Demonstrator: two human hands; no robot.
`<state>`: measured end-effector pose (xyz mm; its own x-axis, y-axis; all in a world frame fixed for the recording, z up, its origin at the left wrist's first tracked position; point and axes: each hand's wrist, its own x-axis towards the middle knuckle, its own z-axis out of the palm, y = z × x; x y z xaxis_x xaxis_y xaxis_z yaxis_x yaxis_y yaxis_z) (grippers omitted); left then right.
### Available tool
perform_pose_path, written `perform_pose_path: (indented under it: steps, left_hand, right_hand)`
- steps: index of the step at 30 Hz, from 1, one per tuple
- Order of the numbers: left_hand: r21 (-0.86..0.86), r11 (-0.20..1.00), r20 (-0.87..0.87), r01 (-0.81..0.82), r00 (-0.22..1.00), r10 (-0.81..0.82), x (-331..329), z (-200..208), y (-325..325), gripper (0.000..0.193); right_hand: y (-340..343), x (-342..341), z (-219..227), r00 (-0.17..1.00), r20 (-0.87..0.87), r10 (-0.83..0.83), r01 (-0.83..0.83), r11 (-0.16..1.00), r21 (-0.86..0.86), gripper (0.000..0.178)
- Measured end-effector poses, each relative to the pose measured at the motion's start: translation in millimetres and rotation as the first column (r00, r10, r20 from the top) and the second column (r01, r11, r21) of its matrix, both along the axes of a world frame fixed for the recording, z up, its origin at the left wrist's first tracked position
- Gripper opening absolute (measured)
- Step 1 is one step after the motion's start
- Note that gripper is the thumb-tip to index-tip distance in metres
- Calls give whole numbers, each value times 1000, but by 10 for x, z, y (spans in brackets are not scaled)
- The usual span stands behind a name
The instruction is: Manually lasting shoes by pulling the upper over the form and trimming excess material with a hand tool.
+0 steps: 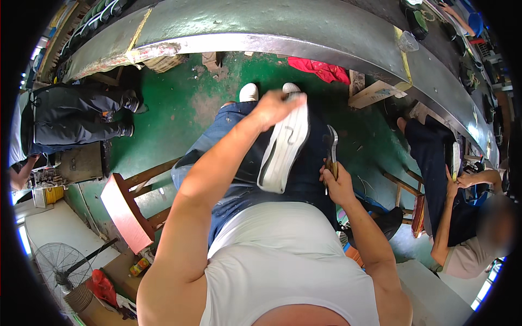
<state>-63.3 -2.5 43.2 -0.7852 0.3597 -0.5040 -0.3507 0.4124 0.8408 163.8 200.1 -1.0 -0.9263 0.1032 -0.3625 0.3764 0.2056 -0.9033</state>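
My left hand (274, 110) is closed round the far end of a shoe (284, 149), above my lap. Its white, ridged sole faces up and shows a small dark curved mark; a dark edge of the upper shows along one side. Close by on the right, my right hand (338, 183) grips a metal hand tool (333, 142) with a curved, shiny head and a yellowish part near the fingers. The tool's head points away from me, apart from the shoe. Its exact kind I cannot make out.
A long metal-edged bench (261, 43) curves across the front. Red cloth (321, 70) lies on the green floor beneath it. A wooden stool (128, 212) stands at left, a fan (62, 271) behind it. People sit left (76, 117) and right (473, 250).
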Motion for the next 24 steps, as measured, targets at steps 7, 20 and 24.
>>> perform_pose_path:
  steps: [7, 20, 24]
  left_hand:
    - [235, 914, -105, 329, 944, -313, 629, -687, -523, 84]
    - [-295, 956, -432, 6, 891, -138, 817, -398, -357, 22]
    - [-377, 926, -626, 4, 736, -258, 875, -370, -273, 25]
  right_hand:
    - [70, -277, 391, 915, 133, 381, -401, 893, 203, 22]
    - [29, -504, 410, 825, 260, 503, -564, 768, 305, 21]
    - [145, -718, 566, 762, 374, 529, -593, 802, 73, 20]
